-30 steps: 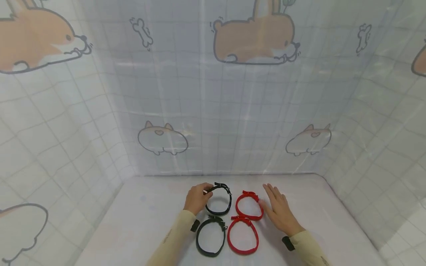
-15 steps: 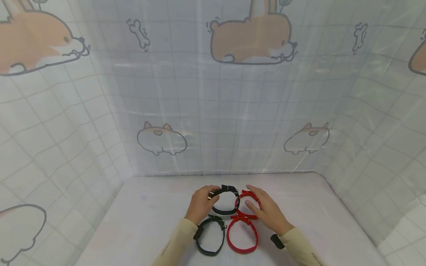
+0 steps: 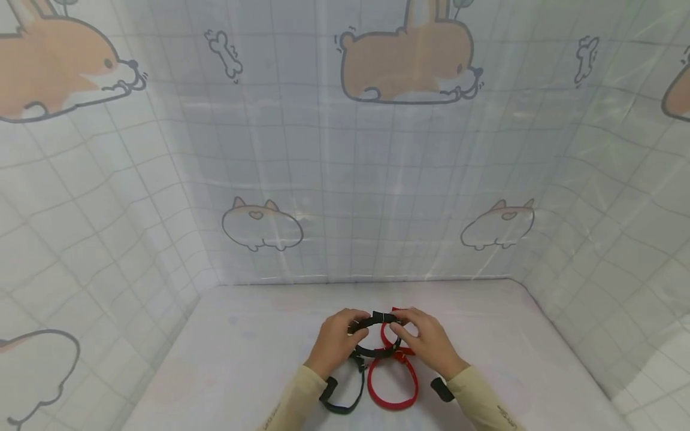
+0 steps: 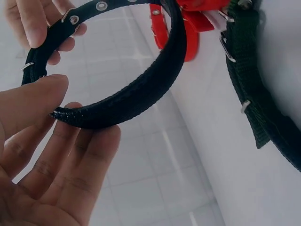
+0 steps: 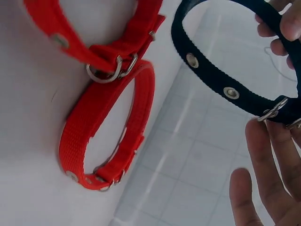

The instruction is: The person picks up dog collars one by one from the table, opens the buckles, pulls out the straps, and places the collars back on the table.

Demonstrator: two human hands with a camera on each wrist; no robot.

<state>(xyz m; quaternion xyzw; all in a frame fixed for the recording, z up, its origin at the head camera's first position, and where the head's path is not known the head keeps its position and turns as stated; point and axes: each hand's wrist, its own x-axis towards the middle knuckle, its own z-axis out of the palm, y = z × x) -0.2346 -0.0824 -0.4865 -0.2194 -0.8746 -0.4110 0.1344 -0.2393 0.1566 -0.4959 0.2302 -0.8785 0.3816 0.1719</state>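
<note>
A black pet collar (image 3: 374, 353) with metal eyelets is held up between both hands, overlapping the far red collar in the head view. My left hand (image 3: 336, 338) pinches its left side, thumb above and fingers below in the left wrist view. At the other side, my right hand (image 3: 428, 341) holds the collar near its buckle and ring (image 5: 273, 110). Lying below on the table are a dark green collar (image 4: 244, 84), partly hidden by the left hand and wrist, a near red collar (image 3: 393, 407) and a far red collar (image 3: 384, 335), partly covered by the right hand.
The white table surface (image 3: 242, 347) is bordered by curtain-like walls (image 3: 345, 161) with a grid and cartoon dog print, at the back and on both sides. Each wrist carries a small black device (image 3: 442, 389).
The black collar has been lifted and moved right and nearer by the left hand. My right hand has come in leftward from beside the far red collar and taken hold of the black collar.
</note>
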